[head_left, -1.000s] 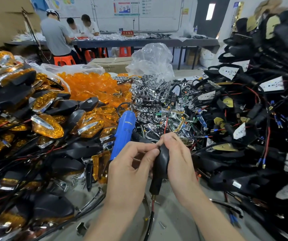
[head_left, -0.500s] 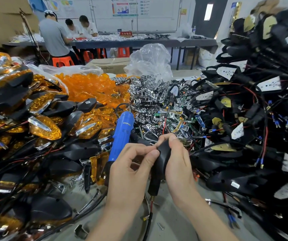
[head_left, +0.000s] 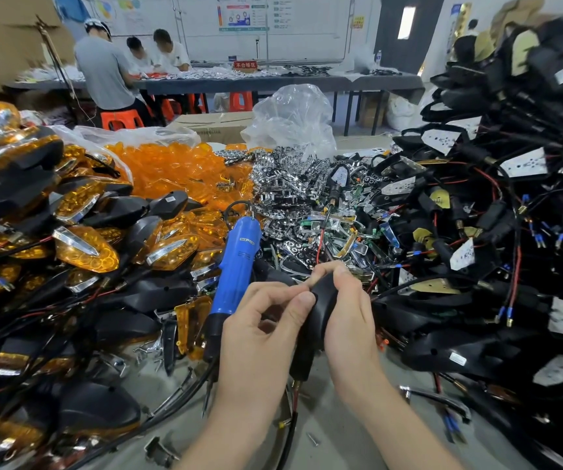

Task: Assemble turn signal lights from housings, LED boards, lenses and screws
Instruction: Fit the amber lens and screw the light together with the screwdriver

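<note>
Crowding the held housing (head_left: 323, 301): blue screwdriver (head_left: 238, 261) (just left), wire tangle (head_left: 497, 232) right

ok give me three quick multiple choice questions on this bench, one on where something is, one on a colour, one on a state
1. Where does the blue electric screwdriver lie?
A) just left of the left hand
B) on a red stool
C) on the far table

2. What colour is the heap of loose lenses?
A) green
B) orange
C) clear

3. How is the black housing held?
A) it lies untouched
B) by the left hand alone
C) by both hands

Answers: 1 A, its blue body slants up beside that hand. 2 B, the heap behind the screwdriver is orange. 3 C, the right hand wraps round it and the left hand pinches its edge.
</note>
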Action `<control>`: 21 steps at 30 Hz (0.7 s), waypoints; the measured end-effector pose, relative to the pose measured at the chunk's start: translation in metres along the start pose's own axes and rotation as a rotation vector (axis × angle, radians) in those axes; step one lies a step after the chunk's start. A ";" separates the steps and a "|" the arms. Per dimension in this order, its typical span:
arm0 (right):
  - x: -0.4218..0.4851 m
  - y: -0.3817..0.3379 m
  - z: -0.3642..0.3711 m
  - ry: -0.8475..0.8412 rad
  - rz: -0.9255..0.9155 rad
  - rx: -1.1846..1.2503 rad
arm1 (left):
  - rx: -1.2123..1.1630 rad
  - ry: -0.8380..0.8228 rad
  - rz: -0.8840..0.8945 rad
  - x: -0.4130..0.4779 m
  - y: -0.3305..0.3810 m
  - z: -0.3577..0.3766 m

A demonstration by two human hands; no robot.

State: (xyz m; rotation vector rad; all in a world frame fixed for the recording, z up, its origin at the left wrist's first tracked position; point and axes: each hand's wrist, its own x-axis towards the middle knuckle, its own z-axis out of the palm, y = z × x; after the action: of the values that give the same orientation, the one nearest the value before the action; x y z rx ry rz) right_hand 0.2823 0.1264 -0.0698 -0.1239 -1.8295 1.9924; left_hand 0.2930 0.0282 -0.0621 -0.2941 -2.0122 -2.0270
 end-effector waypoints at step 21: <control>0.010 0.003 -0.003 -0.040 0.318 0.621 | 0.124 -0.121 0.115 -0.002 0.000 0.000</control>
State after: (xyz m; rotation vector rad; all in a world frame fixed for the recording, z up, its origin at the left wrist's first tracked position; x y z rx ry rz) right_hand 0.2734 0.1324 -0.0703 -0.1936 -1.1839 2.7049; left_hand 0.2953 0.0279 -0.0629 -0.5046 -2.1290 -1.8478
